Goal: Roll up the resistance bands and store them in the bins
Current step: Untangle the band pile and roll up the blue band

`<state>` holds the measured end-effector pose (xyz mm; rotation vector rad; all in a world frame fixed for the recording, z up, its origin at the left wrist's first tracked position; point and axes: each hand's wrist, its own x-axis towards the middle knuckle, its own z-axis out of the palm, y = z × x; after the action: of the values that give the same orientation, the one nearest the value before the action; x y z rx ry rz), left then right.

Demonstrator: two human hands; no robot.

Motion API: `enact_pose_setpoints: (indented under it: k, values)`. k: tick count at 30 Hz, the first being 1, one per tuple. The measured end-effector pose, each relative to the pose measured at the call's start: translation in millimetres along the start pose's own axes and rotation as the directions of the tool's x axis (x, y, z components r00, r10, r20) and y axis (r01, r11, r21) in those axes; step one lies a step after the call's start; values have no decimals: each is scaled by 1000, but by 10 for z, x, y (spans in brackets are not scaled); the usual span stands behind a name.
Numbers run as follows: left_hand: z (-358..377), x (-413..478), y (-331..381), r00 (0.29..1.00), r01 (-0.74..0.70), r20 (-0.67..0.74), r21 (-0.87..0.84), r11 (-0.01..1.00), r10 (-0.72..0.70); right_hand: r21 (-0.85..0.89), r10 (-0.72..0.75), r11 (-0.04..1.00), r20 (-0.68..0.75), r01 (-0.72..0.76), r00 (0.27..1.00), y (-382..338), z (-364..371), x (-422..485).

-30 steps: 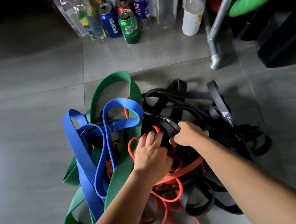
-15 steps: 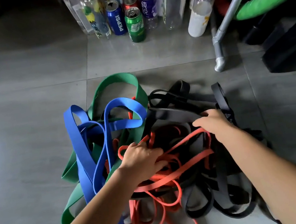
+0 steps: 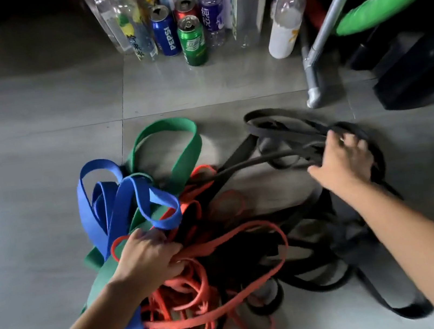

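On the grey tile floor point(image 3: 35, 136) sits one big tangle of resistance bands: blue band point(image 3: 109, 207) and green band point(image 3: 180, 153) looping up on the left, thin orange bands point(image 3: 223, 248) in the middle, black bands point(image 3: 276, 132) sprawled off to the right. Left hand point(image 3: 148, 257) has its fingers curled round a bunch of orange ones, just under a blue loop. Right hand point(image 3: 343, 164) grips a few black strands well apart from it. Pepsi can point(image 3: 166, 34) and bottles stand at the back.

A green can point(image 3: 192, 41) is stood on the tiled floor point(image 3: 31, 114). A blue can point(image 3: 166, 34) is set just left of it, a red can point(image 3: 184, 7) behind it; a white bottle point(image 3: 283, 27), metal pole point(image 3: 330, 24) and black case point(image 3: 420, 72) are seen to its right.
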<state>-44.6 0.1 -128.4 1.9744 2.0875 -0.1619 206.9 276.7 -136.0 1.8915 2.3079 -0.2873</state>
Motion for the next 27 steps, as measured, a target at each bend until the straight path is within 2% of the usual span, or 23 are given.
enact_pose_setpoints:
  k: [2,3,5,6,8,10,12,14,16,17,19,21,25,27]
  values:
    - [-7,30,89,998,-66,5,-6,998,66,-75,-280,958,-50,276,959,-195,107,-257]
    - [-22,43,123,995,-102,11,5,995,102,-50,-409,911,4,409,913,-282,158,-360]
    - [-36,44,153,988,-155,-8,15,988,155,51,-531,840,273,540,802,-410,311,-522]
    - [-40,21,171,986,-168,-19,-4,986,168,66,-510,840,432,538,744,-435,394,-579]
    - [-37,-48,229,984,-176,-12,-83,981,176,165,-410,906,568,390,714,-453,470,-657]
    - [-39,-100,319,987,-159,7,-179,971,163,233,-377,926,557,297,740,-436,508,-712]
    - [-51,-103,425,991,-130,1,-258,957,134,174,-383,921,565,348,731,-395,535,-709]
    - [-44,-55,541,992,-120,11,-213,970,125,121,-371,917,604,379,705,-377,551,-694]
    - [-43,32,716,981,-126,133,-107,986,140,122,-356,924,624,363,696,-402,569,-714]
    - [-43,59,792,964,-140,220,-66,988,151,158,-372,923,606,352,703,-438,584,-740]
    - [64,70,848,927,-216,305,-47,975,220,269,-415,910,546,317,728,-552,611,-808]
    - [90,55,759,925,-274,263,-32,961,273,308,-401,912,538,270,741,-648,668,-881]
    - [85,-28,440,968,-227,110,-11,974,227,78,-341,925,604,372,720,-724,767,-957]
    - [51,-65,393,972,-197,130,-10,980,196,-52,-345,878,619,475,706,-733,795,-993]
